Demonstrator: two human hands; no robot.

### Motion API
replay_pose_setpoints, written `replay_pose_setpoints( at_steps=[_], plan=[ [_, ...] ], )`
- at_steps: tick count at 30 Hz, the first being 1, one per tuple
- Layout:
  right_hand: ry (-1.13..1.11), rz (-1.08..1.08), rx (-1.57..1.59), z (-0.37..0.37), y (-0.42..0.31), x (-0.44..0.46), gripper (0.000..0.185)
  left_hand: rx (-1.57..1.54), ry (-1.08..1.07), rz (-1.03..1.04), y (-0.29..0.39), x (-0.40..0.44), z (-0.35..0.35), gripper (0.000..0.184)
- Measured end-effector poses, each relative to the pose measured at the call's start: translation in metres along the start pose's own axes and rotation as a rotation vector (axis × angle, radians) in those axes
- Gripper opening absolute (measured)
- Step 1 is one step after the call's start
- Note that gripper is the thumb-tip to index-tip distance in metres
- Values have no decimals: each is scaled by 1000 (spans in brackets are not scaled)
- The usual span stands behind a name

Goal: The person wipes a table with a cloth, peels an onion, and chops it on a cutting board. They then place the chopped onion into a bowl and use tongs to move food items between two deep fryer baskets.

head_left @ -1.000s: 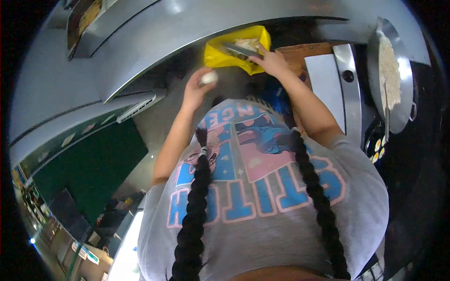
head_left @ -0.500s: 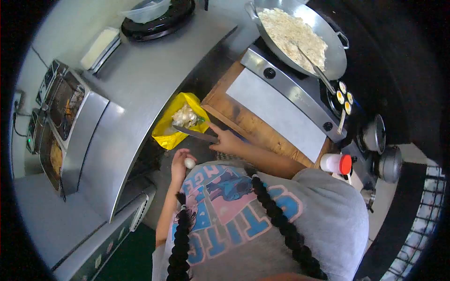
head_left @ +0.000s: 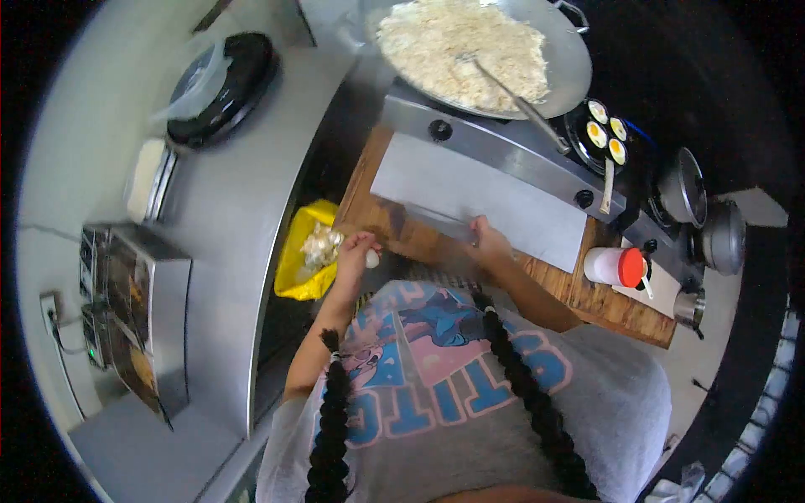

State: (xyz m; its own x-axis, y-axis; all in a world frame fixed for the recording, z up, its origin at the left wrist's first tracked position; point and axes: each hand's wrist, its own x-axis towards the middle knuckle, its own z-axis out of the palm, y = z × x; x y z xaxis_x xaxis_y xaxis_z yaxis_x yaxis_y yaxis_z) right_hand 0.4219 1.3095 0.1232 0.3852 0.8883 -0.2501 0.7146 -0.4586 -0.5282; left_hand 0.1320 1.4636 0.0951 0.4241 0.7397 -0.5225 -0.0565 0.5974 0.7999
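Note:
My left hand (head_left: 355,254) is closed on a white egg (head_left: 371,259), beside a yellow bag (head_left: 290,270) that holds pale shells or scraps (head_left: 322,246). Over the wooden board (head_left: 537,272), my right hand (head_left: 489,243) grips a knife (head_left: 436,215), blurred by motion, its blade reaching left across the white sheet (head_left: 470,186).
Beyond the board, a large wok (head_left: 573,67) holds rice, with a long metal utensil (head_left: 524,105) in it. A small black pan (head_left: 579,126) carries several eggs. A red-lidded jar (head_left: 610,267) stands right; a steel counter (head_left: 226,226) with a fryer (head_left: 168,293) is left.
My right hand with the knife has moved from the yellow bag to over the board. My left hand still holds the egg, now nearer the board's edge. The view has turned toward the stove.

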Motion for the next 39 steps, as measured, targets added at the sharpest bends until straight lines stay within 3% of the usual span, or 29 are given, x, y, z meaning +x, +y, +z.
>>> replay_pose_setpoints(
  at_steps=[4,9,14,17,19,23,25,26,28,29,30,31,34,35,36,37,38,39],
  plan=[
    [-17,181,-47,-37,49,17,37,-27,-84,-24,30,83,56,8],
    [16,236,0,-45,81,-5,33,66,-216,-93,56,149,129,14],
    [199,359,120,-20,74,-89,27,219,-361,-162,71,229,183,22],
    [405,446,167,4,50,-150,30,29,-397,-345,74,263,221,29],
    [455,636,209,24,30,-201,28,-197,-417,-479,63,271,237,37],
    [570,883,290,54,18,-289,27,-341,-445,-576,49,262,260,41],
    [591,892,242,59,20,-336,26,-435,-305,-592,47,231,294,39],
    [633,962,265,62,19,-357,26,-464,-453,-507,24,268,285,40],
    [635,947,245,63,26,-396,26,-443,-522,-519,5,279,287,38],
    [675,1015,257,68,28,-417,26,-374,-626,-546,5,249,296,35],
    [682,1037,269,73,32,-436,28,-333,-463,-533,2,246,301,35],
    [688,1058,281,79,35,-455,30,-223,-260,-460,8,209,316,33],
    [760,1118,313,97,43,-504,30,249,-412,-252,-2,233,314,30],
    [781,1145,324,101,44,-521,30,325,-232,-53,-7,187,332,31],
    [798,1158,351,104,47,-539,30,788,-265,242,-6,192,334,34],
    [816,1171,378,108,50,-559,30,1249,-161,557,-6,201,335,40],
    [839,1193,387,111,54,-580,30,1467,-154,914,-10,154,345,44],
    [828,1210,381,116,58,-602,30,1627,-32,1117,-13,98,354,44]
  ],
)
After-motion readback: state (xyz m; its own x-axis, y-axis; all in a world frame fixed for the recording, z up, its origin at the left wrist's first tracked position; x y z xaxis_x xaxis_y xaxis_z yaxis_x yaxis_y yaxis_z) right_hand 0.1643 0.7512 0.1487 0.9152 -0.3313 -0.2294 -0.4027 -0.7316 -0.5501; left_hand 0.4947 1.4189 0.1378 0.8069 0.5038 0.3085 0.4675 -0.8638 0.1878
